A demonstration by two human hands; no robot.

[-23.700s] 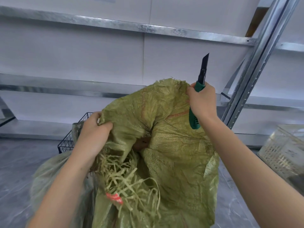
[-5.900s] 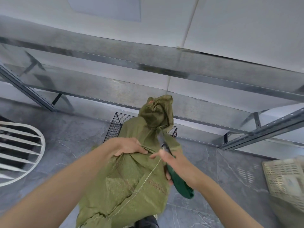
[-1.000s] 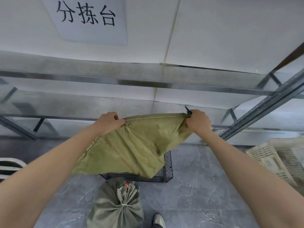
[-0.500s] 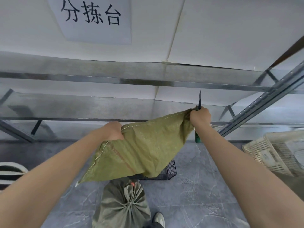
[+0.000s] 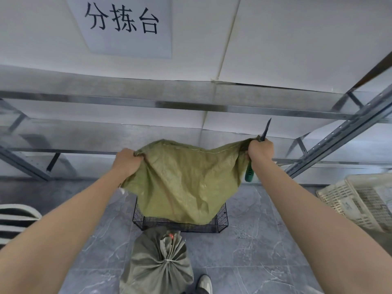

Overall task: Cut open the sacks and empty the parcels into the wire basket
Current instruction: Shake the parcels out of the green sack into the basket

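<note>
Steel shelving (image 5: 191, 105) across the whole back, paper sign (image 5: 123, 24) with black characters taped on the white wall above it. Grey marble-look floor tiles (image 5: 254, 251) below. Limp green woven sack (image 5: 186, 179) stretched out in mid-air between both hands, stitched edge uppermost, hanging down in front of the black wire basket (image 5: 221, 221); lower end inside the basket or just before it, cannot tell which. Basket on the floor near the bottom shelf, contents hidden behind the sack. Second sack (image 5: 157, 266), duller green, full, neck tied shut with pale cord, upright on the floor just this side of the basket. Pale plastic crate (image 5: 360, 204) at far right, white slatted thing (image 5: 17, 217) at the left edge. Left hand (image 5: 127, 161) fisted on the sack's upper left corner, fingers curled round bunched fabric. Right hand (image 5: 259, 150) clenched on the upper right corner and on a utility knife (image 5: 249, 174) together, green handle poking out below the fist, dark blade pointing up clear of the cloth. Toe of a light shoe (image 5: 204, 283) at the bottom edge beside the tied sack.
</note>
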